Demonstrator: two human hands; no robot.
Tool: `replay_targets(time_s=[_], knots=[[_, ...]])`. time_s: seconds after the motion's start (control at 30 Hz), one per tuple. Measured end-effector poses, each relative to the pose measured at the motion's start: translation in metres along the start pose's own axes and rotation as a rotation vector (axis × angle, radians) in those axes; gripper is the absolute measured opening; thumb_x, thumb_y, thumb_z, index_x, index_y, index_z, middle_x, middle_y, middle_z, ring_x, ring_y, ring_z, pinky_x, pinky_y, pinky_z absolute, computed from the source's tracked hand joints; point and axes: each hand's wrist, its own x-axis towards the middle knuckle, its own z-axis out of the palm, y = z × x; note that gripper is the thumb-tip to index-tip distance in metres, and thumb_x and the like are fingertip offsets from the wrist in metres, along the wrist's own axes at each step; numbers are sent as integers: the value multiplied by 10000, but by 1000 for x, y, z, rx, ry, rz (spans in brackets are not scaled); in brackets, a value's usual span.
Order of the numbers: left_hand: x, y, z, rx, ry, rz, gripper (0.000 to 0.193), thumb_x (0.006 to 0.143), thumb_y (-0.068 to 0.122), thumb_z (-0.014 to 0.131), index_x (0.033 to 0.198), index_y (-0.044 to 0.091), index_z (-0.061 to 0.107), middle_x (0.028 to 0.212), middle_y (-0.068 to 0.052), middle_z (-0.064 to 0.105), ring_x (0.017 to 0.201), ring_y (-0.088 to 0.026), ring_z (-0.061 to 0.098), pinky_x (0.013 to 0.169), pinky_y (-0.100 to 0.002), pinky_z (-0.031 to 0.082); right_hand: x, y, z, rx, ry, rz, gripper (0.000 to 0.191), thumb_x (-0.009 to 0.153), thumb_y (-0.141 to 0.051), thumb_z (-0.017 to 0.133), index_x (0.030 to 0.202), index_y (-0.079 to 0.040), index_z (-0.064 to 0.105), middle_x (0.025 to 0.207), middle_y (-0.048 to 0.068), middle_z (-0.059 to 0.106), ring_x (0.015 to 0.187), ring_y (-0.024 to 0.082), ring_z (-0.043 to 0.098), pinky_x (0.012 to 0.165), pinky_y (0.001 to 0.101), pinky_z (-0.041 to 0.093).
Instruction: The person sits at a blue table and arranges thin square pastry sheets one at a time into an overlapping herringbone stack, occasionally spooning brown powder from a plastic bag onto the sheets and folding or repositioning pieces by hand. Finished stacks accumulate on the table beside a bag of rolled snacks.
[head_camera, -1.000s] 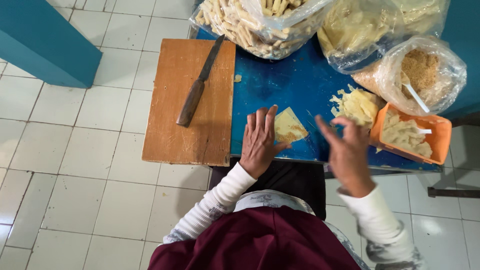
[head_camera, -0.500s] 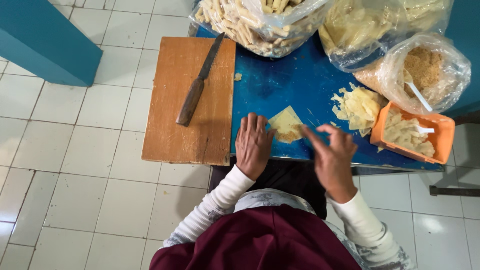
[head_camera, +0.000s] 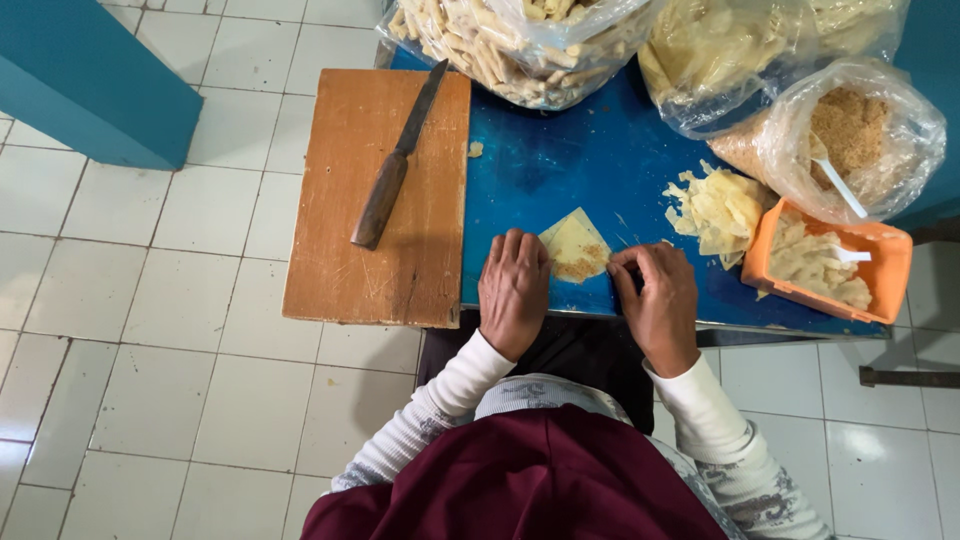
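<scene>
At the centre of the frame, on the near edge of the blue counter (head_camera: 560, 160), a thin pale wrapper sheet (head_camera: 572, 238) lies flat with a small mound of brownish filling (head_camera: 580, 265) on its lower part. The left hand (head_camera: 513, 290) rests palm down just left of the sheet, fingers together and touching its edge, seemingly to pin it so it does not slide. The right hand (head_camera: 655, 300) sits just right of it, fingers curled inward at the sheet's lower right corner; whether it pinches the corner or only touches it cannot be told. Neither hand is clamped around anything; they flank the sheet with a gap between them.

The supplies sit along the right and top of the frame, within reach of the right hand. A loose stack of wrapper sheets (head_camera: 718, 208) lies right of centre, touching an orange tray (head_camera: 885, 262) that holds more pale pieces and a white spoon (head_camera: 852, 254). Above it, an open clear bag of brown crumbly filling (head_camera: 850, 130) holds another white utensil. At the top centre a large clear bag of finished rolls (head_camera: 500, 45) stands apart from the working spot, with another bag of pale sheets (head_camera: 720, 50) beside it.

In the left half, a wooden cutting board (head_camera: 330, 250) overhangs the counter, and a wooden-handled knife (head_camera: 398, 160) lies diagonally on it, away from both hands.
</scene>
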Motion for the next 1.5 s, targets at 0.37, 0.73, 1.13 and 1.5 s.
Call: replay_targets(time_s=[0.37, 0.73, 1.13, 1.5], knots=[[5, 6, -2, -228, -21, 20, 165, 902, -50, 619, 996, 30, 510, 936, -147, 565, 863, -364, 603, 717, -446, 493, 0, -17, 3, 123, 40, -23, 114, 951, -19, 722, 1059, -47, 698, 1033, 106, 732, 945, 295, 698, 796, 376, 545], [9, 3, -6, -379, -206, 24, 375, 836, -16, 736, 1161, 11, 550, 1066, -143, 602, 924, -332, 657, 785, -419, 544, 6, -7, -5, 126, -102, -142, 189, 915, -59, 738, 1102, -72, 718, 1071, 72, 744, 968, 258, 684, 878, 375, 491], [10, -5, -4, -285, -305, 190, 305, 850, 28, 733, 1119, -37, 604, 1121, -153, 554, 1056, -349, 562, 909, -429, 499, 12, 8, 9, 156, -92, -50, 52, 980, -100, 704, 1019, -66, 702, 976, 84, 726, 868, 281, 677, 747, 376, 517], [33, -8, 13, -168, -203, 214, 122, 852, -78, 624, 932, 12, 613, 925, -100, 597, 845, -324, 556, 746, -429, 477, 20, -6, 10, 92, -18, -121, 67, 943, -20, 710, 1005, -42, 701, 966, 103, 687, 907, 306, 630, 766, 407, 509]])
